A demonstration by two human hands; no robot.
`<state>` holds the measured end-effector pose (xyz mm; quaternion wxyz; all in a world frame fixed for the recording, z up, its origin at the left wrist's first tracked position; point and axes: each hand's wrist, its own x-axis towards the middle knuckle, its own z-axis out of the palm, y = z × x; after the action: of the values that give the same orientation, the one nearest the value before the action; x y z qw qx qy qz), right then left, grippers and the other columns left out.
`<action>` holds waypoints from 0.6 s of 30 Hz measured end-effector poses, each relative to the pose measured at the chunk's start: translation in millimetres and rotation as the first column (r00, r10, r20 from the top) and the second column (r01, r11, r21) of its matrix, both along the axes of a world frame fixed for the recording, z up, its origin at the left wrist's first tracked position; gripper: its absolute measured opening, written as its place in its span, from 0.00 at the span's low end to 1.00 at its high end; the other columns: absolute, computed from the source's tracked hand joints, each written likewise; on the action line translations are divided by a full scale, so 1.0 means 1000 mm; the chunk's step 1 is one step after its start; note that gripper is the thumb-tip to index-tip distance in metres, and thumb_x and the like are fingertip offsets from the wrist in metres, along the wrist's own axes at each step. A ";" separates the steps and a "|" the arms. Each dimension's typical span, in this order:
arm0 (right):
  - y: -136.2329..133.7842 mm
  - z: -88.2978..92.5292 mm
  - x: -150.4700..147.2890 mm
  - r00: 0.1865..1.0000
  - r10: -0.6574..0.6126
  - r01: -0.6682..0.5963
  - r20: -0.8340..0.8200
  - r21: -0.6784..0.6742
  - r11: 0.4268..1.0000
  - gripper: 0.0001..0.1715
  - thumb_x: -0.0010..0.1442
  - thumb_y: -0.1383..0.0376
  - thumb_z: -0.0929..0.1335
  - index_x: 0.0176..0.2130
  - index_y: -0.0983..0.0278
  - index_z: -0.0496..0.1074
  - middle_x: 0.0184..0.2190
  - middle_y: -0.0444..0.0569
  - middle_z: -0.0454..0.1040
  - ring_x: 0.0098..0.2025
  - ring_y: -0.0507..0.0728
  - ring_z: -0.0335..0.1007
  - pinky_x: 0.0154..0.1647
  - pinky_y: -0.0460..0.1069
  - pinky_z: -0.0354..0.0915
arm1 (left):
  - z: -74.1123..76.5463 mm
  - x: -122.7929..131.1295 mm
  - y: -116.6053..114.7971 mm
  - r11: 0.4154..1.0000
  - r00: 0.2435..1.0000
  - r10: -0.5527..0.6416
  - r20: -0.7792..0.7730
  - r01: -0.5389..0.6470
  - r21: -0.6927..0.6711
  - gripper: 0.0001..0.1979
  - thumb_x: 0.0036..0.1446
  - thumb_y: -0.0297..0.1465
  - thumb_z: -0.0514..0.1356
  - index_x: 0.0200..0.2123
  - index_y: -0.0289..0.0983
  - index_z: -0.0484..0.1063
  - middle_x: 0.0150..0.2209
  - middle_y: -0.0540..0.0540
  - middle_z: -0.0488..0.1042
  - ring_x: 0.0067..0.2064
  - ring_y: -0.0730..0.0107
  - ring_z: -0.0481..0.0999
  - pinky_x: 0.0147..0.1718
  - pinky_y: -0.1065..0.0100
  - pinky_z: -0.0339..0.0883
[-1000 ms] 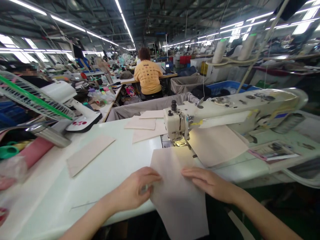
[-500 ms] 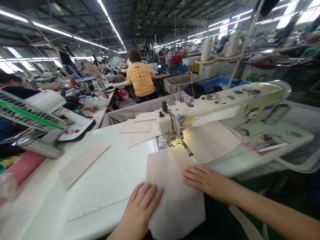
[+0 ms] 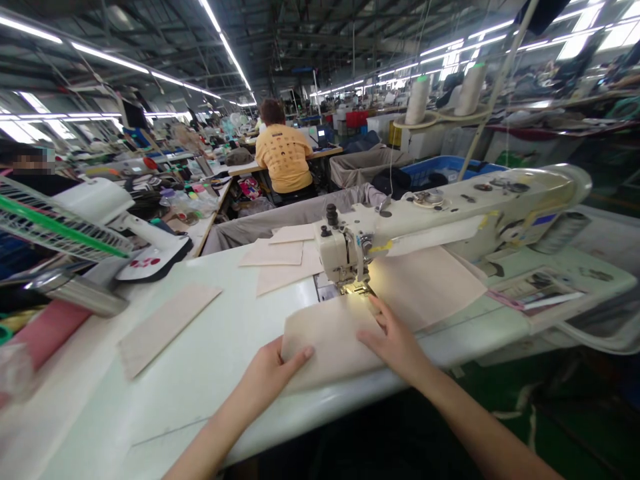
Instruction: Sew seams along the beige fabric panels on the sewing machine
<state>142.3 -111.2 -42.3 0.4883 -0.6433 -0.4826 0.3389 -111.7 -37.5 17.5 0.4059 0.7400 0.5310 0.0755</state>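
A beige fabric piece [image 3: 330,340] lies in front of the sewing machine [image 3: 345,257], its far edge beside the lit presser foot [image 3: 356,289]. My left hand [image 3: 273,370] grips its left edge, thumb on top and fingers hidden underneath. At the right edge, my right hand [image 3: 397,340] pinches the cloth, with the index finger reaching close to the presser foot. Another beige panel [image 3: 425,287] lies under the machine arm, to the right of the needle area.
Several beige pieces [image 3: 273,252] lie behind the machine head on the left, and a single beige strip [image 3: 170,330] further left. A white fan [image 3: 145,233] and a steel flask [image 3: 77,293] stand at the left. Ahead sits a person in a yellow shirt [image 3: 283,157].
The fabric no longer hangs over the table's front edge and now shows a shorter face. My left hand has gone from lying flat to gripping its edge; my right hand moved nearer the presser foot.
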 end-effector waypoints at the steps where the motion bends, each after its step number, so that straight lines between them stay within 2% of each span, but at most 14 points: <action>1: 0.001 -0.003 -0.002 0.999 -0.039 0.040 -0.010 0.018 0.999 0.40 0.58 0.59 0.70 0.65 0.61 0.57 0.42 0.51 0.79 0.40 0.60 0.79 0.43 0.55 0.73 | -0.004 0.002 0.000 0.998 1.000 0.016 -0.018 -0.015 0.057 0.25 0.57 0.52 0.54 0.39 0.36 0.75 0.34 0.45 0.80 0.36 0.57 0.77 0.35 0.65 0.67; 2: 0.001 -0.005 -0.004 0.998 -0.069 0.069 -0.001 0.042 0.997 0.39 0.59 0.59 0.69 0.66 0.62 0.56 0.40 0.50 0.78 0.38 0.59 0.78 0.41 0.54 0.73 | -0.007 0.004 -0.001 0.993 0.999 0.030 -0.031 -0.026 0.114 0.23 0.58 0.50 0.53 0.39 0.37 0.74 0.33 0.46 0.79 0.36 0.57 0.77 0.35 0.65 0.67; 4: -0.003 -0.005 -0.005 0.992 -0.099 0.091 0.078 0.102 0.991 0.31 0.61 0.60 0.67 0.62 0.62 0.62 0.38 0.48 0.77 0.34 0.57 0.76 0.40 0.53 0.72 | -0.012 0.006 -0.004 0.982 0.997 0.049 -0.058 -0.037 0.186 0.20 0.60 0.48 0.50 0.37 0.38 0.72 0.32 0.46 0.79 0.35 0.58 0.77 0.33 0.65 0.66; 6: -0.008 -0.002 -0.006 0.977 -0.067 0.037 0.201 0.147 0.989 0.18 0.62 0.63 0.65 0.51 0.61 0.71 0.35 0.48 0.76 0.35 0.57 0.75 0.41 0.52 0.71 | -0.014 0.006 -0.008 0.976 0.994 0.061 -0.091 -0.040 0.214 0.20 0.61 0.48 0.49 0.36 0.39 0.70 0.30 0.47 0.78 0.33 0.58 0.77 0.32 0.65 0.65; 8: -0.013 0.003 -0.005 0.949 -0.032 -0.018 0.314 0.154 0.988 0.09 0.63 0.64 0.64 0.39 0.61 0.75 0.34 0.48 0.76 0.37 0.57 0.75 0.41 0.52 0.70 | -0.016 0.004 -0.010 0.973 0.991 0.063 -0.116 -0.035 0.228 0.19 0.62 0.48 0.49 0.34 0.40 0.69 0.29 0.47 0.77 0.32 0.59 0.77 0.31 0.65 0.64; 10: -0.017 0.006 -0.006 0.922 -0.031 -0.030 0.386 0.152 0.988 0.10 0.64 0.65 0.64 0.37 0.61 0.76 0.35 0.49 0.77 0.39 0.58 0.75 0.42 0.52 0.69 | -0.017 0.005 -0.012 0.967 0.988 0.062 -0.144 -0.024 0.254 0.18 0.62 0.48 0.49 0.32 0.41 0.67 0.27 0.47 0.76 0.31 0.59 0.77 0.31 0.66 0.63; 14: -0.018 0.007 -0.007 0.885 -0.050 -0.019 0.463 0.143 0.989 0.13 0.65 0.65 0.65 0.46 0.61 0.77 0.40 0.51 0.80 0.43 0.59 0.77 0.45 0.52 0.70 | -0.018 0.009 -0.012 0.945 0.969 0.086 -0.230 -0.006 0.327 0.15 0.64 0.45 0.50 0.30 0.42 0.62 0.23 0.49 0.73 0.28 0.59 0.75 0.29 0.66 0.60; 18: -0.018 0.006 -0.006 0.855 -0.088 0.005 0.511 0.161 0.987 0.13 0.66 0.67 0.64 0.42 0.61 0.78 0.34 0.48 0.79 0.37 0.56 0.77 0.41 0.49 0.69 | -0.016 0.010 -0.010 0.946 0.967 0.054 -0.248 0.031 0.324 0.15 0.65 0.44 0.48 0.30 0.43 0.60 0.23 0.49 0.72 0.27 0.59 0.75 0.29 0.66 0.60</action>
<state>136.2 -129.1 -36.6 0.3972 -0.6823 -0.6049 0.1037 -101.3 -47.5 1.8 0.2065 0.7972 0.5631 0.0691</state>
